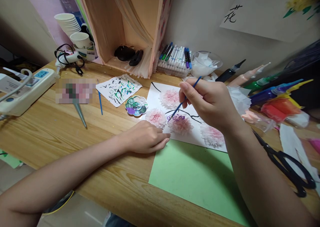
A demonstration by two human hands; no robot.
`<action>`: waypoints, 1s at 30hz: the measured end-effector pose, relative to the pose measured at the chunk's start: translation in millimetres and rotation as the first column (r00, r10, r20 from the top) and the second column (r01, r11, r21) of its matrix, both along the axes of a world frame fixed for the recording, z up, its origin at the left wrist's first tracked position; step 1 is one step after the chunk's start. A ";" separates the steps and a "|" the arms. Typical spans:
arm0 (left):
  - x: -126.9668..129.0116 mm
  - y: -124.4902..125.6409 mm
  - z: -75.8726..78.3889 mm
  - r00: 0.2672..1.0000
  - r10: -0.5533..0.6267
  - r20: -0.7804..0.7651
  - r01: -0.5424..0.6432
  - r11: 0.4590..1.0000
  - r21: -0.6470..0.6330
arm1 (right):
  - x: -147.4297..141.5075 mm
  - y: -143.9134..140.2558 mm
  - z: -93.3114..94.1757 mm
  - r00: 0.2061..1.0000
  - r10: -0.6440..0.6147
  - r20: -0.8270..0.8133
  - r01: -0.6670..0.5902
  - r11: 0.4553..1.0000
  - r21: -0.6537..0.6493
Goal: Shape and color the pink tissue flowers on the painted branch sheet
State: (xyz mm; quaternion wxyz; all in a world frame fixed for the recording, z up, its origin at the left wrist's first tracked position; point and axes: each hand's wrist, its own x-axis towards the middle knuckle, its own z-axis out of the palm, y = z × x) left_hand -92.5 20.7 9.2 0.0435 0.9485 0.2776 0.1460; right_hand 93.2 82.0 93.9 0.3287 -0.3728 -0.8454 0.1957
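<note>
My right hand [207, 100] is closed around a thin blue paintbrush [183, 100]. The brush tip touches a pink paper flower [181, 125], whose upper part carries purple paint strokes. Several such fluffy flowers lie on a white sheet of paper [153, 94] with black branch-like lines. My left hand [147, 138] rests on the sheet's lower left edge, fingers stretched out and lying flat, holding nothing. Just beyond it sits a flower-shaped paint palette [136, 106] with purple, green and blue paint. A green sheet [192, 173] lies on the near side of the white one.
Left stand a power strip [30, 90], paper cups [81, 42], a second brush [100, 99] and a paint-smeared tissue [118, 90]. Behind are a pink box [125, 20], markers [176, 57] and a clear bowl [206, 62]. Paint bottles [265, 84] and black scissors [285, 162] lie right.
</note>
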 end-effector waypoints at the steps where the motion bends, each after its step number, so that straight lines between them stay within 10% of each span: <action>1: -0.1 0.0 0.2 1.000 0.000 0.000 0.000 1.000 0.001 | 0.4 -0.2 0.6 1.000 -0.003 -0.002 0.003 1.000 0.001; 17: 0.0 0.1 1.5 1.000 0.000 0.006 0.000 1.000 -0.006 | -2.5 -1.4 -2.1 1.000 0.007 0.006 -0.007 1.000 0.022; 24: 0.0 0.6 0.4 1.000 -0.006 -0.012 0.006 1.000 -0.029 | -4.0 -7.6 -0.2 0.968 -0.074 -0.240 0.077 0.997 0.002; 30: 0.8 0.7 -0.1 1.000 0.008 0.010 -0.008 1.000 0.008 | -24.1 -13.0 -19.3 0.963 0.076 -0.259 -0.108 0.988 -0.111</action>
